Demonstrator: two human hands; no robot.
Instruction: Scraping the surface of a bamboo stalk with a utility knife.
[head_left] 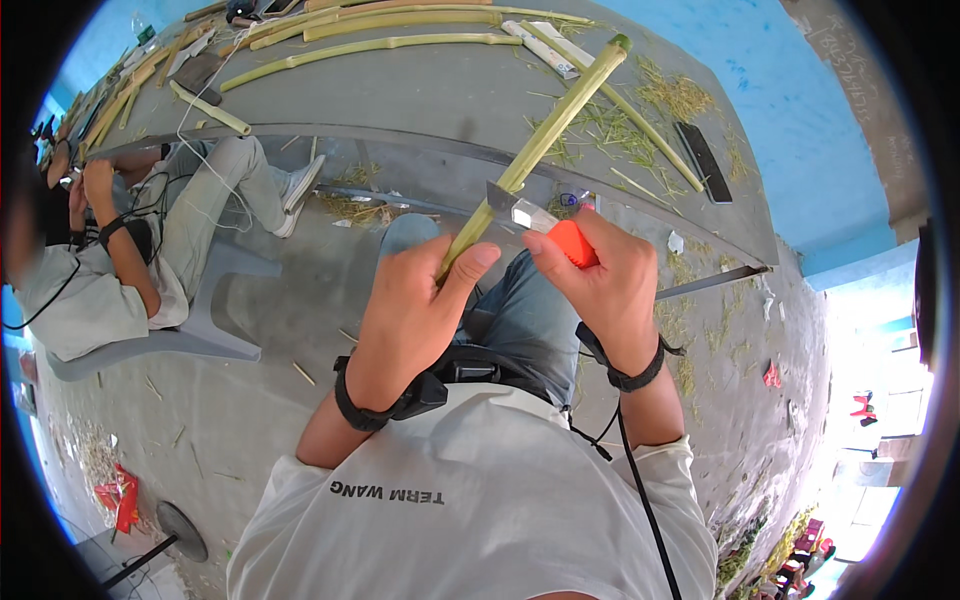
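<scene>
A pale green bamboo stick (556, 122) slants from my lap up and away to the right, its far end over the grey table. My left hand (415, 300) is closed round its near end, the thumb lying along it. In my right hand (610, 275) is an orange-handled scraper (573, 243), with the thumb pressed on the handle. Its dark flat blade (502, 200) lies across the stick, touching it just beyond my left hand. The stick's lowest end is hidden in my left palm.
More bamboo sticks (370, 58) lie along the grey table (400, 105). On its right are green shavings (680, 95), a thin stick (650, 135) and a dark flat bar (704, 162). At left, a person (110, 260) sits on a grey plastic chair (225, 300). Shavings litter the floor.
</scene>
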